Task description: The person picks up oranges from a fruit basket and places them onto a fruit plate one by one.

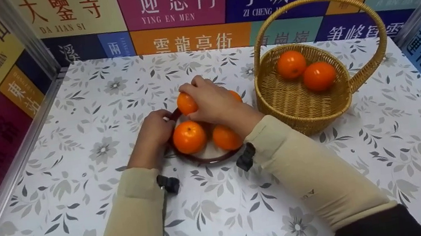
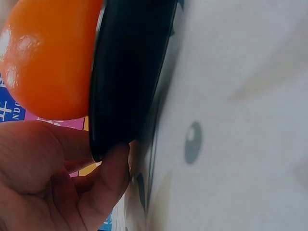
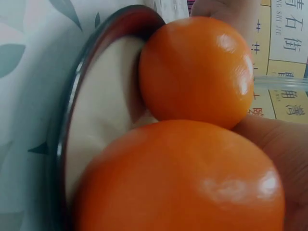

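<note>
A round dish with a dark rim [image 1: 211, 160] and a pale inside holds several oranges. My left hand [image 1: 155, 130] is at the dish's left side; in the left wrist view its thumb and fingers pinch the dark rim [image 2: 122, 72]. Over the dish reaches my right hand [image 1: 211, 98], gripping the far-left orange [image 1: 186, 102] with fingers and thumb on either side. Nearer me lie a front-left orange [image 1: 189, 137] and a front-right orange [image 1: 226, 137]. Another orange [image 1: 235, 95] shows partly behind the right hand. Two oranges [image 3: 183, 183] fill much of the right wrist view.
Right of the dish stands a woven basket [image 1: 300, 116] with a tall arched handle [image 1: 312, 0]. Inside it sit two oranges [image 1: 305, 70]. A floral cloth [image 1: 226, 209] covers the table, and panels with printed lettering [image 1: 173, 0] rise along its back and sides.
</note>
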`<control>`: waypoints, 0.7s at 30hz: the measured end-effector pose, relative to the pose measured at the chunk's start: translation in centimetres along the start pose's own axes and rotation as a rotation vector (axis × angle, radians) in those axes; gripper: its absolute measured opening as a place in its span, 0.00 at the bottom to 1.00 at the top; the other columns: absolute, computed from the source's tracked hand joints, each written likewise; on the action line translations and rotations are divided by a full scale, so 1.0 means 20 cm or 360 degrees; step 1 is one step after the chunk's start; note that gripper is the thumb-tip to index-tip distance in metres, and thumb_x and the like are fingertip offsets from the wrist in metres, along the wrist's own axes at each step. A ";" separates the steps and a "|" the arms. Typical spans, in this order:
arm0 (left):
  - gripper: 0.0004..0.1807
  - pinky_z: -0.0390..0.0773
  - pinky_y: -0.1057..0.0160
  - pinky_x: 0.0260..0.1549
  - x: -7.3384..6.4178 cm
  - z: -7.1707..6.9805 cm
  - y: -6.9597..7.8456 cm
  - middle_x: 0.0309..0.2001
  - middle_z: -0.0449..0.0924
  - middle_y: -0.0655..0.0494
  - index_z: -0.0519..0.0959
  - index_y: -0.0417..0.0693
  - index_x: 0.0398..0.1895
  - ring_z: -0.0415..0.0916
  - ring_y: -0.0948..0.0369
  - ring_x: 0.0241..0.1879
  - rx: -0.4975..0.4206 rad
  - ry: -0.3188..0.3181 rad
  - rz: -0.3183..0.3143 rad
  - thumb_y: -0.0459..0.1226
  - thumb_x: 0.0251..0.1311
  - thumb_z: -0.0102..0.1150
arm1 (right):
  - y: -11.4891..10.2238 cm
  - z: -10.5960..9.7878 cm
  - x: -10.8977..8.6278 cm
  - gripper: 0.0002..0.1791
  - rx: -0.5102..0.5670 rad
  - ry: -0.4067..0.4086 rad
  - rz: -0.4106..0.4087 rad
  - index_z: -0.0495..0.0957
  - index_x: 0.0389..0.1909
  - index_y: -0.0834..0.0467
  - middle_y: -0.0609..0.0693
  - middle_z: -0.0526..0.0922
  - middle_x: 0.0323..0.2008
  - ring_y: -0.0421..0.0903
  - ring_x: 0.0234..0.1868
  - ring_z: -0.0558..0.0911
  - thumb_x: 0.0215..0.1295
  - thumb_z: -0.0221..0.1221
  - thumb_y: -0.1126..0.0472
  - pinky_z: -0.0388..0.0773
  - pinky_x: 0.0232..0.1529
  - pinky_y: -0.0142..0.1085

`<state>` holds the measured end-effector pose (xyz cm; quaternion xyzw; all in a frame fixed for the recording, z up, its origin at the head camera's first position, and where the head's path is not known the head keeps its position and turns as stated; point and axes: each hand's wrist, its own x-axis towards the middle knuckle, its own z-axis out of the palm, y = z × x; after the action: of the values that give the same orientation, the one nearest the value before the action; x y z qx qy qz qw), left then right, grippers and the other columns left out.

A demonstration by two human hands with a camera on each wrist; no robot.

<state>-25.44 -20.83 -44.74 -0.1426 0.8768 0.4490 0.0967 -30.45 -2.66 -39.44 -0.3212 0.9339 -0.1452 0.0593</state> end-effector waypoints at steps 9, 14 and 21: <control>0.15 0.75 0.54 0.55 0.01 0.00 0.00 0.54 0.81 0.48 0.80 0.45 0.55 0.74 0.49 0.52 0.0062 0.0000 -0.0001 0.37 0.71 0.52 | 0.02 0.04 0.02 0.39 0.0006 -0.0017 -0.0047 0.66 0.76 0.46 0.55 0.69 0.63 0.53 0.59 0.73 0.65 0.68 0.47 0.78 0.61 0.50; 0.13 0.76 0.57 0.45 -0.01 0.01 0.00 0.53 0.79 0.48 0.80 0.45 0.53 0.75 0.49 0.48 -0.0080 0.0001 -0.0009 0.35 0.70 0.52 | 0.03 0.06 0.02 0.38 -0.0021 -0.0037 -0.0067 0.66 0.76 0.45 0.54 0.68 0.64 0.52 0.60 0.73 0.67 0.67 0.47 0.78 0.61 0.50; 0.12 0.75 0.58 0.46 -0.03 0.01 -0.01 0.53 0.79 0.48 0.81 0.45 0.52 0.75 0.50 0.48 -0.0155 0.0016 0.0006 0.34 0.70 0.52 | 0.04 0.08 0.02 0.38 -0.0046 -0.0033 -0.0062 0.64 0.77 0.44 0.53 0.68 0.66 0.52 0.62 0.73 0.68 0.66 0.46 0.77 0.61 0.51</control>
<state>-24.86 -20.65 -44.78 -0.1476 0.8547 0.4905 0.0844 -30.98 -2.75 -41.13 -0.3416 0.9289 -0.1294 0.0614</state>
